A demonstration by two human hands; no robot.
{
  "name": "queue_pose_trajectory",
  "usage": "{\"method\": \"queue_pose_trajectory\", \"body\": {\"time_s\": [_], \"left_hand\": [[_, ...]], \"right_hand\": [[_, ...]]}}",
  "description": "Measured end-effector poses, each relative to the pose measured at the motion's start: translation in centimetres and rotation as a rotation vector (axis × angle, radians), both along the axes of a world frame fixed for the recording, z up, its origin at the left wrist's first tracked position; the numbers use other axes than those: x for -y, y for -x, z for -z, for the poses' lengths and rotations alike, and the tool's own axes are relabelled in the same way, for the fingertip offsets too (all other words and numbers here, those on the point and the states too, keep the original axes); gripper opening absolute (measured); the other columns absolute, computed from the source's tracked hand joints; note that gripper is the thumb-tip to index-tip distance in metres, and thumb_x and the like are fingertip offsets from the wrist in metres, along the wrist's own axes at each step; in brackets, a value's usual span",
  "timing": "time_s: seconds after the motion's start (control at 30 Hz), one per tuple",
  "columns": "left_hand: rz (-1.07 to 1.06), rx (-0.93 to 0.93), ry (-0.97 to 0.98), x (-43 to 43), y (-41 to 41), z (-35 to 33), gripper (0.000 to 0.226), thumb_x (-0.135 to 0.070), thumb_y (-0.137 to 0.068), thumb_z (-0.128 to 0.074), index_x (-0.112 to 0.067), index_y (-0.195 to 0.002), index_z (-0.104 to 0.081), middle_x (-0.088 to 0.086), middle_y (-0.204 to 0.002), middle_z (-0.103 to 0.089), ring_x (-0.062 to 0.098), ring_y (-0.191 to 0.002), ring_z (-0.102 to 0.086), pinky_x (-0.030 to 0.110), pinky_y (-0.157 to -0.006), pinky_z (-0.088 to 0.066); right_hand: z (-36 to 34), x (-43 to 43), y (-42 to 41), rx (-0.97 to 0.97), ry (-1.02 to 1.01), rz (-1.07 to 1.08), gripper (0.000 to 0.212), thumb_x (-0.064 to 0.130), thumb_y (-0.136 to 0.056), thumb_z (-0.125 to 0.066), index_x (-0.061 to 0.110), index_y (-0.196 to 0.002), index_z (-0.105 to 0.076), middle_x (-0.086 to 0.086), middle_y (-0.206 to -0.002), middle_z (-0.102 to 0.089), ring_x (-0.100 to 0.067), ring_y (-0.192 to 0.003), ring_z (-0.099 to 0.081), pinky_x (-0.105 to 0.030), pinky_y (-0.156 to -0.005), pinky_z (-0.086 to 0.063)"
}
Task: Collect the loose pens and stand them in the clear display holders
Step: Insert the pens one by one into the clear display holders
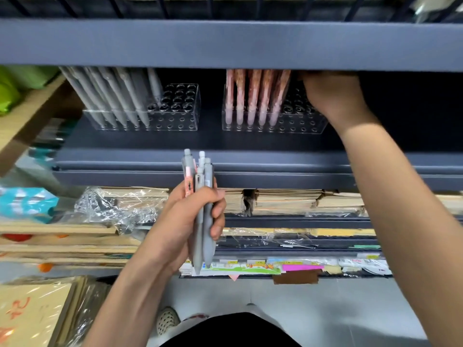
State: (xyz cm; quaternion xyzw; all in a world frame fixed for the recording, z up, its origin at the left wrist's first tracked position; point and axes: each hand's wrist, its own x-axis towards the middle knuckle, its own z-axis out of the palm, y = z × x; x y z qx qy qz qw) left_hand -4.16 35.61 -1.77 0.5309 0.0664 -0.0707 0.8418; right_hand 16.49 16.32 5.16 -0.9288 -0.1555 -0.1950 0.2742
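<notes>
My left hand (190,221) grips a bundle of pens (201,209), mostly grey with one pink, held upright in front of the shelf edge. On the dark shelf stand two clear display holders. The left holder (175,118) has grey pens (112,96) leaning in its left half and bare holes on the right. In the right holder (295,123) pink pens (253,96) fill the left part. My right hand (333,96) reaches over the right end of that holder, under the upper shelf; its fingers are hidden, so I cannot tell whether it holds anything.
The upper shelf's front board (225,43) hangs low over the holders. Below the pen shelf lie stacks of wrapped paper goods (283,201) and notebooks (62,244). A wooden unit (30,116) stands at the left. The floor and a shoe (166,320) show at the bottom.
</notes>
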Motion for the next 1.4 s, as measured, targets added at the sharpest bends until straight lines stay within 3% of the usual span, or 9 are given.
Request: {"method": "queue_pose_trajectory", "body": {"time_s": [0.1, 0.3, 0.43, 0.53, 0.67, 0.8, 0.93, 1.17, 1.4], "left_hand": [[0.020, -0.003, -0.015, -0.4, 0.1, -0.1, 0.022, -0.013, -0.076, -0.066, -0.015, -0.085, -0.046, 0.004, -0.056, -0.043, 0.018, -0.040, -0.039, 0.024, -0.041, -0.039], [0.047, -0.003, -0.015, -0.9, 0.6, -0.3, 0.016, -0.012, -0.078, -0.062, -0.014, -0.083, -0.047, 0.004, -0.056, -0.044, 0.018, -0.041, -0.039, 0.024, -0.041, -0.039], [0.057, -0.010, 0.016, -1.1, 1.0, 0.0, 0.013, -0.008, -0.076, -0.060, -0.013, -0.079, -0.048, 0.005, -0.056, -0.044, 0.019, -0.041, -0.040, 0.024, -0.042, -0.037], [0.084, 0.006, 0.001, -1.5, 1.3, 0.1, 0.015, -0.005, -0.077, -0.061, -0.011, -0.075, -0.047, 0.006, -0.056, -0.045, 0.019, -0.039, -0.041, 0.023, -0.041, -0.039], [0.181, 0.068, -0.104, -2.5, 1.7, 0.0, 0.021, -0.008, -0.081, -0.065, -0.005, -0.072, -0.046, 0.003, -0.054, -0.051, 0.019, -0.040, -0.046, 0.025, -0.043, -0.043], [0.195, 0.117, -0.104, -3.2, 2.2, -0.2, 0.018, -0.007, -0.084, -0.067, -0.009, -0.075, -0.051, 0.007, -0.058, -0.051, 0.020, -0.041, -0.045, 0.027, -0.043, -0.042], [0.163, 0.089, -0.091, -4.3, 2.4, -0.1, 0.018, -0.007, -0.081, -0.071, -0.010, -0.079, -0.053, 0.009, -0.057, -0.052, 0.021, -0.040, -0.046, 0.026, -0.042, -0.042], [0.095, 0.016, -0.037, -7.0, 2.5, -0.1, 0.021, -0.031, -0.086, -0.067, -0.013, -0.077, -0.063, 0.017, -0.066, -0.065, 0.027, -0.045, -0.058, 0.030, -0.047, -0.050], [0.048, 0.036, -0.062, -10.2, 3.0, 0.1, 0.027, -0.025, -0.088, -0.062, 0.000, -0.084, -0.052, 0.013, -0.064, -0.060, 0.019, -0.037, -0.045, 0.024, -0.040, -0.040]], "right_hand": [[-0.1, -0.2, -0.3, -0.029, 0.005, 0.009, 0.039, 0.021, -0.103, -0.038, 0.017, -0.140, -0.047, -0.004, -0.151, -0.041, -0.018, -0.140, -0.030, -0.011, -0.106, -0.007], [0.2, -0.3, 0.6, -0.019, -0.136, 0.021, 0.038, 0.019, -0.095, -0.047, 0.017, -0.132, -0.055, -0.001, -0.141, -0.052, -0.014, -0.130, -0.040, 0.003, -0.088, -0.012], [0.4, 0.0, 2.4, 0.087, -0.237, 0.164, 0.035, 0.014, -0.088, -0.049, 0.006, -0.120, -0.063, -0.013, -0.128, -0.061, -0.025, -0.124, -0.051, -0.009, -0.101, -0.028], [0.2, -0.1, 5.7, 0.213, -0.674, 0.208, 0.018, 0.015, -0.080, -0.053, 0.018, -0.085, -0.070, -0.011, -0.087, -0.072, -0.028, -0.088, -0.069, -0.036, -0.078, -0.051], [1.2, -2.5, 12.1, -0.021, -0.734, -0.081, 0.015, 0.015, -0.083, -0.060, 0.025, -0.085, -0.071, 0.006, -0.070, -0.071, -0.003, -0.058, -0.059, -0.019, -0.053, -0.045], [2.4, -5.3, 15.6, -0.353, -0.541, -0.410, 0.007, 0.016, -0.087, -0.070, 0.014, -0.090, -0.076, 0.006, -0.077, -0.073, 0.001, -0.063, -0.061, -0.010, -0.060, -0.046], [3.1, -7.1, 16.4, -0.531, -0.563, -0.528, 0.013, 0.016, -0.079, -0.075, 0.008, -0.089, -0.075, -0.001, -0.083, -0.074, -0.015, -0.076, -0.067, -0.027, -0.071, -0.054], [3.1, -8.9, 15.7, -0.573, -0.814, -0.499, 0.016, 0.023, -0.074, -0.074, 0.010, -0.084, -0.071, -0.001, -0.072, -0.068, -0.012, -0.063, -0.059, -0.024, -0.057, -0.051], [2.6, -11.7, 14.8, -0.429, -1.074, -0.277, 0.006, 0.010, -0.086, -0.069, 0.006, -0.088, -0.065, -0.004, -0.067, -0.066, -0.016, -0.053, -0.058, -0.026, -0.052, -0.050]]}}
